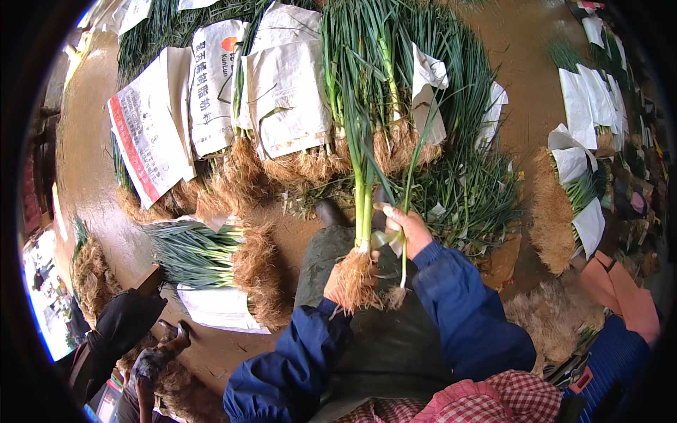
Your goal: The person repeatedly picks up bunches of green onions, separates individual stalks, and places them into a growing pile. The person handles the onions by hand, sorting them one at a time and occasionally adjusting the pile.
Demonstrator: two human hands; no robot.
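Note:
My left hand (338, 283) grips a few thick green onions (363, 211) near their root end, upright over my lap. Their tangled brown roots (358, 283) hang over that hand and partly hide it. Beside them, my right hand (410, 230) has its fingers closed around a thinner green onion (405, 259), whose small root tuft hangs lower. A pale, loose strip of outer skin (394, 242) shows between the right fingers and the thick stems. Long green leaves rise from both in front of the piles beyond.
Green onion bundles (389, 69) lie ahead, partly under white woven sacks (288, 95). At left, another bundle (206, 254) rests on a white sheet (222, 306). Leaf trimmings (465, 195) cover the wet floor (92, 158) at right. A person's dark sleeve (124, 317) enters lower left.

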